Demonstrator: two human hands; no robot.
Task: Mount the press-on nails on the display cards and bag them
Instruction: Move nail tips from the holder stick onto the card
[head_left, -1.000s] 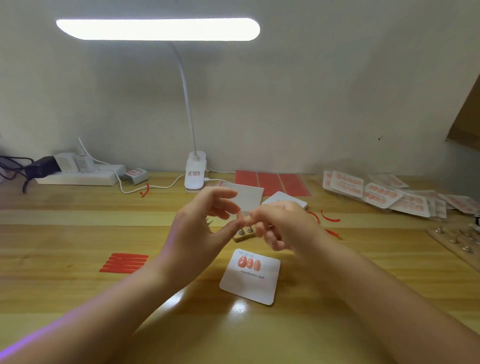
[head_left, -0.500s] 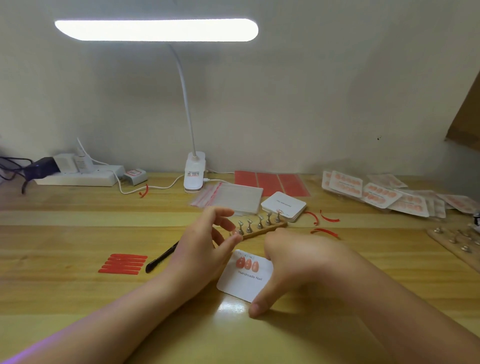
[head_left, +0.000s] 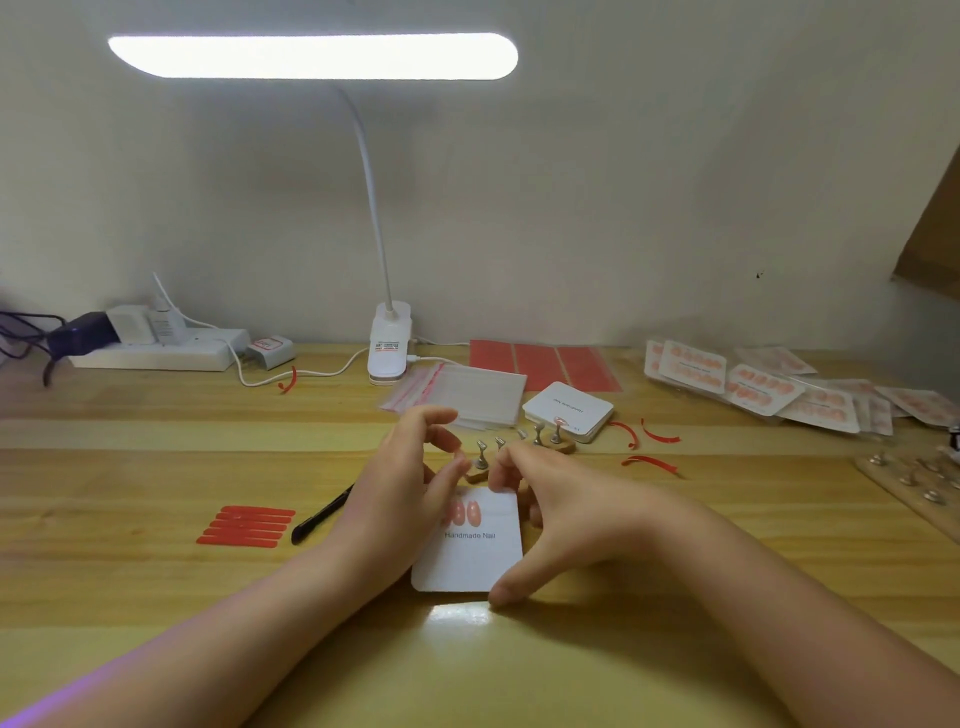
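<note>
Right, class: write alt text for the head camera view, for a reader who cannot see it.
Two bare hands work over a white display card printed "Handmade Nail" on a wooden desk; the right hand steadies it, and pink nails sit near its top. Behind stand a nail holder, clear bags and a lit desk lamp.

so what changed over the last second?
Both hands came down from mid-air to the display card. The right hand now steadies it, thumb at the near edge; the left hand hovers at its left side. The card turned squarer to the viewer. Three nails stay mounted; the pen is uncovered.
</note>
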